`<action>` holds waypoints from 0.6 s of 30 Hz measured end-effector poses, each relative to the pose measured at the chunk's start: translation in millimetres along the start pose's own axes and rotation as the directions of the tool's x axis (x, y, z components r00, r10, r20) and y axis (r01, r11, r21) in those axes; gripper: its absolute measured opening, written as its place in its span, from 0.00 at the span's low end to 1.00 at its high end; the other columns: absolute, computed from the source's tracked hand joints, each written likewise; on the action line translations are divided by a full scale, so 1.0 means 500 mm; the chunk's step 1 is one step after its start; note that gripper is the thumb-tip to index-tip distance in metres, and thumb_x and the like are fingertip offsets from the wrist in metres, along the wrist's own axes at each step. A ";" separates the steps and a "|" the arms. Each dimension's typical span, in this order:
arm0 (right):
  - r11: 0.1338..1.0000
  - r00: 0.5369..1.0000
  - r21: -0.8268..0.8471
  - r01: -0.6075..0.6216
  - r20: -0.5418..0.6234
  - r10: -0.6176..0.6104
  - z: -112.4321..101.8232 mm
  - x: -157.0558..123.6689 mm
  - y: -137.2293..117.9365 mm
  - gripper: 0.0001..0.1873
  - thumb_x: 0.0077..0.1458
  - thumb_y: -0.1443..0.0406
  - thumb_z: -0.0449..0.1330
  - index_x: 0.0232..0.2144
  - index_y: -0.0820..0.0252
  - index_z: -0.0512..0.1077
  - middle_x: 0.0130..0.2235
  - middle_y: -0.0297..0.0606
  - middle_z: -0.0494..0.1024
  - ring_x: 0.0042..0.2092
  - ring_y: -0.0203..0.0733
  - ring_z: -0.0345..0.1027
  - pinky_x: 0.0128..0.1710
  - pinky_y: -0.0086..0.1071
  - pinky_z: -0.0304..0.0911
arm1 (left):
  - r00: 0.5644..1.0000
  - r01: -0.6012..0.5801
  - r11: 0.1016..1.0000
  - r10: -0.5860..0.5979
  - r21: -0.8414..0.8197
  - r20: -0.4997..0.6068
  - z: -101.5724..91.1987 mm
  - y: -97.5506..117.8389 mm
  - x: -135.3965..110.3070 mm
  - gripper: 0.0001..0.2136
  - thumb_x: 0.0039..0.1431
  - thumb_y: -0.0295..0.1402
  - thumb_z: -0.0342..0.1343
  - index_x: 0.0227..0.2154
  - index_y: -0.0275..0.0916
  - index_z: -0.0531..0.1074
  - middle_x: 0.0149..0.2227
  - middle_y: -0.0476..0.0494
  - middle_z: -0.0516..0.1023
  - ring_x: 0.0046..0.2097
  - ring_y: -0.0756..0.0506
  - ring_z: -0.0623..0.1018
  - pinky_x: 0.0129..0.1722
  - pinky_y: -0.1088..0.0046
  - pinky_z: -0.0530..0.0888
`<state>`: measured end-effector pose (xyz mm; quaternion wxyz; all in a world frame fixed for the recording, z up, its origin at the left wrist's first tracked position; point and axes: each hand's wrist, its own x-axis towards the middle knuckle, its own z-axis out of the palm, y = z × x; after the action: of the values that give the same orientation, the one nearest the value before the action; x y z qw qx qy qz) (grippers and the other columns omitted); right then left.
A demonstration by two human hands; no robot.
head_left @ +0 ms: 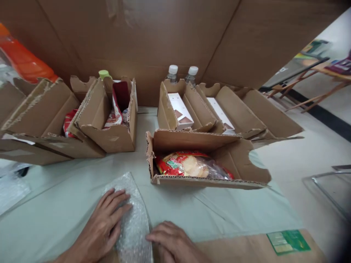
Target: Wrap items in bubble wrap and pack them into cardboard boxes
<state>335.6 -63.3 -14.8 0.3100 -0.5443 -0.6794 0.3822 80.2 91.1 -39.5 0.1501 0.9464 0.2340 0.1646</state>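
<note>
A strip of bubble wrap (134, 215) lies on the pale green cloth at the front of the table. My left hand (101, 223) rests on its left part with fingers stretched out. At the wrap's right edge is my right hand (175, 241), its fingers curled together and closed on that edge; its thumb is partly hidden. Just beyond the hands, an open cardboard box (197, 137) sits crosswise, holding a red-and-clear snack packet (189, 164).
Behind stand several open cardboard boxes (109, 140), some holding white cartons (179, 109) or red packets. An orange bottle (24, 60) and white-capped bottles (172, 73) are at the back. More bubble wrap (12, 191) lies left; a green packet (287, 241) lies front right.
</note>
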 end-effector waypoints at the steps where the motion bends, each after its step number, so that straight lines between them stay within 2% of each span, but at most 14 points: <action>1: 1.000 1.000 -0.010 0.010 0.010 -0.009 0.004 0.005 -0.004 0.24 0.61 0.76 0.54 0.55 0.53 0.74 0.46 0.39 0.82 0.47 0.39 0.75 0.51 0.32 0.70 | 1.000 0.016 0.999 -0.016 -0.032 -0.004 -0.009 0.004 0.001 0.25 0.60 0.21 0.51 0.59 0.46 0.71 0.62 0.42 0.76 0.67 0.38 0.69 0.69 0.50 0.62; 3: 0.999 1.000 -0.051 0.014 -0.013 -0.015 0.015 0.015 -0.014 0.17 0.64 0.73 0.55 0.49 0.53 0.76 0.43 0.39 0.79 0.43 0.39 0.74 0.45 0.31 0.71 | 0.997 0.067 0.990 -0.070 -0.124 -0.024 -0.033 0.019 -0.008 0.25 0.62 0.25 0.53 0.62 0.46 0.68 0.62 0.40 0.75 0.67 0.36 0.68 0.69 0.47 0.62; 5: 0.995 0.993 -0.096 0.033 -0.111 -0.044 0.029 0.026 -0.024 0.11 0.65 0.71 0.57 0.42 0.54 0.78 0.43 0.40 0.78 0.42 0.40 0.73 0.41 0.32 0.71 | 0.987 0.144 0.953 -0.157 -0.267 -0.029 -0.060 0.041 -0.028 0.27 0.64 0.34 0.56 0.66 0.45 0.63 0.63 0.36 0.73 0.67 0.34 0.68 0.68 0.45 0.62; 7: 0.991 0.969 -0.120 0.058 -0.233 -0.085 0.043 0.039 -0.032 0.09 0.65 0.69 0.57 0.40 0.55 0.78 0.47 0.44 0.77 0.46 0.44 0.74 0.44 0.37 0.72 | 0.966 0.241 0.877 -0.256 -0.416 0.019 -0.082 0.067 -0.050 0.35 0.62 0.44 0.60 0.70 0.44 0.57 0.64 0.34 0.72 0.67 0.32 0.69 0.67 0.45 0.65; 8: 0.992 0.956 -0.115 0.060 -0.278 -0.090 0.050 0.046 -0.036 0.08 0.66 0.69 0.57 0.39 0.55 0.77 0.49 0.45 0.78 0.49 0.46 0.74 0.47 0.39 0.72 | 0.951 0.295 0.835 -0.304 -0.465 0.056 -0.088 0.079 -0.060 0.38 0.61 0.46 0.61 0.71 0.45 0.55 0.63 0.35 0.73 0.66 0.32 0.70 0.65 0.46 0.68; 9: 0.994 0.949 -0.095 0.044 -0.306 -0.072 0.057 0.053 -0.038 0.08 0.67 0.68 0.57 0.39 0.54 0.77 0.49 0.44 0.79 0.50 0.47 0.74 0.49 0.40 0.71 | 0.931 0.349 0.801 -0.354 -0.487 0.086 -0.089 0.091 -0.068 0.40 0.60 0.46 0.62 0.72 0.46 0.53 0.62 0.36 0.75 0.64 0.33 0.72 0.63 0.47 0.70; 11: 0.999 0.940 -0.020 -0.035 -0.340 0.026 0.073 0.070 -0.042 0.07 0.67 0.67 0.57 0.39 0.54 0.75 0.43 0.39 0.81 0.45 0.44 0.76 0.47 0.38 0.72 | 0.880 0.449 0.764 -0.468 -0.463 0.081 -0.080 0.110 -0.077 0.36 0.62 0.40 0.61 0.71 0.47 0.55 0.56 0.38 0.79 0.58 0.37 0.77 0.57 0.53 0.76; 14: 0.990 0.909 0.030 -0.138 -0.392 0.139 0.097 0.090 -0.041 0.05 0.67 0.65 0.58 0.38 0.54 0.74 0.35 0.34 0.81 0.36 0.41 0.76 0.41 0.35 0.72 | 0.808 0.525 0.760 -0.587 -0.382 -0.057 -0.047 0.116 -0.076 0.24 0.66 0.33 0.55 0.65 0.43 0.65 0.45 0.42 0.82 0.46 0.42 0.81 0.48 0.61 0.79; 16: 0.988 0.888 -0.041 -0.146 -0.446 0.113 0.107 0.094 -0.043 0.05 0.67 0.64 0.58 0.41 0.54 0.74 0.35 0.35 0.82 0.36 0.42 0.76 0.41 0.36 0.72 | 0.802 0.526 0.785 -0.586 -0.326 -0.118 -0.027 0.109 -0.067 0.22 0.65 0.31 0.54 0.62 0.41 0.68 0.40 0.43 0.82 0.41 0.43 0.80 0.45 0.63 0.78; 18: 0.975 0.863 -0.180 -0.132 -0.505 0.024 0.110 0.087 -0.051 0.07 0.67 0.64 0.58 0.46 0.55 0.74 0.38 0.38 0.82 0.38 0.44 0.77 0.43 0.39 0.72 | 0.825 0.509 0.821 -0.551 -0.259 -0.126 -0.016 0.097 -0.057 0.24 0.63 0.29 0.55 0.63 0.39 0.68 0.37 0.45 0.81 0.38 0.43 0.79 0.45 0.62 0.77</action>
<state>267.2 -33.6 -21.4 0.4008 -0.6812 -0.5894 0.1673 72.6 37.6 -21.7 0.2673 0.8007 0.4832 0.2322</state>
